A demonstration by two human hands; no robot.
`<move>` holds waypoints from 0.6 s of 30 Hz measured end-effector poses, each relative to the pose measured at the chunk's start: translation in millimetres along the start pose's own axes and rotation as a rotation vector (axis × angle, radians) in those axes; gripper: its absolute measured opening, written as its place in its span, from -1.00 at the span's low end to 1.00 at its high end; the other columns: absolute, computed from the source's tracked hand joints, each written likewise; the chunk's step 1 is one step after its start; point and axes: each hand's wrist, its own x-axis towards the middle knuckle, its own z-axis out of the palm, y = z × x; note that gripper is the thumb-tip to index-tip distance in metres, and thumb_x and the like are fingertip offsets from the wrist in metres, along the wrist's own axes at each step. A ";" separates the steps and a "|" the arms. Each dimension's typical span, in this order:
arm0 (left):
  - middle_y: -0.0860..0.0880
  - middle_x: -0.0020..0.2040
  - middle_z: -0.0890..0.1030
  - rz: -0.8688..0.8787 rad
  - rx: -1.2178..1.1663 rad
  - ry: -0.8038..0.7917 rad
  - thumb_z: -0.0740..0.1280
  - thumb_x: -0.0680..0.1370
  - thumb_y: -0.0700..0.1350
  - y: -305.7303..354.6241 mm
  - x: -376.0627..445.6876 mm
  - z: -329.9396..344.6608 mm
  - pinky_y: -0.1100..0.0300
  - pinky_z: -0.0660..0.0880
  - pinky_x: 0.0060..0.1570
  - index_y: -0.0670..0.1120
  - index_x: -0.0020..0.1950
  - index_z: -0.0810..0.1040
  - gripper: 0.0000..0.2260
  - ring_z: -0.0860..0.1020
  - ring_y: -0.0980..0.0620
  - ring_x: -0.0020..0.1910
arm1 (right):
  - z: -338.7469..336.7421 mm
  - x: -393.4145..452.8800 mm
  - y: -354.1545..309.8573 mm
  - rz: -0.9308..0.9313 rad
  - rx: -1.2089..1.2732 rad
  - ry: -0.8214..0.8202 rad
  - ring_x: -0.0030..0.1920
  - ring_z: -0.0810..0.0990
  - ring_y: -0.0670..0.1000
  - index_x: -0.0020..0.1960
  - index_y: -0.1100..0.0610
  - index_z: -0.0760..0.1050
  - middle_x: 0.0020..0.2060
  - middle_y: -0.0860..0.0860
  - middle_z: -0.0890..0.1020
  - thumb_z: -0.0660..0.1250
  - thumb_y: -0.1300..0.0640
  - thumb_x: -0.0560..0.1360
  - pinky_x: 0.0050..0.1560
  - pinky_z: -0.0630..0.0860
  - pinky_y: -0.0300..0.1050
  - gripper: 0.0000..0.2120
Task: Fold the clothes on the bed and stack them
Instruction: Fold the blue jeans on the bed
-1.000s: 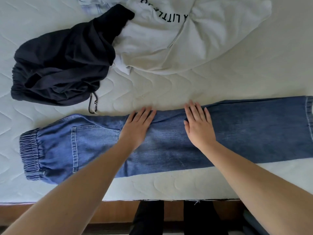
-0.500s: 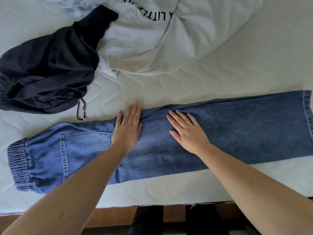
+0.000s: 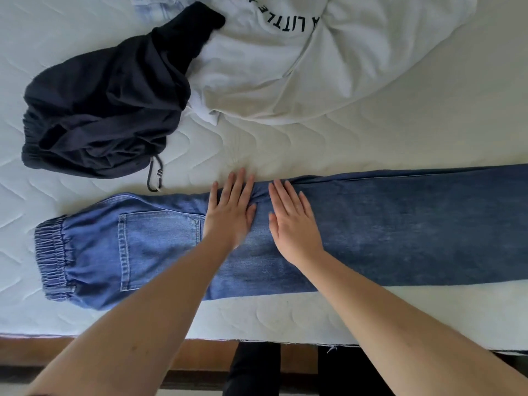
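Blue jeans (image 3: 400,227) lie folded lengthwise along the near side of the white mattress (image 3: 371,144), elastic waistband at the left, legs running off the right edge of view. My left hand (image 3: 230,212) presses flat on the denim just right of the back pocket, fingers straight. My right hand (image 3: 293,221) lies flat beside it, fingers straight, a small bunch of fabric between the two hands. A crumpled dark navy garment (image 3: 105,110) with a drawstring sits at the back left. A rumpled white sweatshirt (image 3: 300,61) with black lettering lies at the back.
The mattress's near edge (image 3: 257,335) runs across the bottom, with a wooden bed frame (image 3: 34,350) under it. My dark-clad legs (image 3: 254,370) stand against the frame. Bare quilted mattress lies between the jeans and the other clothes.
My two hands have slid closer together on the jeans, the right one moving left. The denim has bunched slightly between them.
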 end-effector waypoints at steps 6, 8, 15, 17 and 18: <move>-0.05 0.60 0.00 0.086 0.020 0.017 -0.09 0.64 0.20 -36.0 -15.2 -2.3 -0.08 -0.11 0.53 -0.05 0.61 -0.05 -0.40 0.02 -0.03 0.57 | 17.4 25.1 4.9 -0.028 -0.107 -0.075 0.57 -0.07 -0.03 0.59 0.07 -0.03 0.58 -0.01 0.00 -0.06 -0.10 0.67 0.55 -0.16 0.00 -0.46; -0.04 0.60 0.01 0.096 0.058 -0.006 -0.11 0.62 0.26 -58.7 -21.8 -1.6 -0.09 -0.13 0.53 -0.02 0.61 -0.08 -0.38 0.03 -0.04 0.57 | 16.2 20.2 26.4 -0.021 -0.164 -0.054 0.57 -0.10 -0.03 0.59 0.07 -0.07 0.58 -0.01 -0.04 -0.08 -0.16 0.66 0.55 -0.15 -0.01 -0.41; -0.09 0.59 0.11 0.078 0.096 -0.092 -0.10 0.59 0.31 -140.7 -41.8 -13.1 -0.11 0.03 0.50 -0.07 0.60 0.06 -0.31 0.12 -0.11 0.56 | 10.0 15.8 37.4 0.068 -0.260 -0.041 0.57 -0.11 -0.01 0.59 0.11 -0.12 0.58 0.01 -0.06 -0.18 -0.22 0.64 0.54 -0.18 0.02 -0.37; -0.08 0.59 0.12 0.078 0.068 -0.096 -0.10 0.61 0.25 -149.8 -45.9 -19.1 -0.08 0.08 0.50 -0.09 0.59 0.11 -0.36 0.14 -0.09 0.55 | 11.8 15.7 18.8 0.053 -0.250 -0.012 0.57 -0.07 0.00 0.59 0.14 -0.07 0.58 0.03 -0.01 -0.15 -0.18 0.64 0.55 -0.15 0.04 -0.38; -0.08 0.58 0.16 0.070 0.037 -0.085 -0.10 0.62 0.20 -153.2 -46.0 -22.4 -0.07 0.11 0.49 -0.11 0.58 0.14 -0.39 0.18 -0.08 0.54 | 13.7 16.3 6.7 -0.002 -0.233 -0.010 0.57 -0.05 0.00 0.58 0.14 -0.04 0.58 0.03 0.02 -0.13 -0.17 0.65 0.55 -0.12 0.04 -0.39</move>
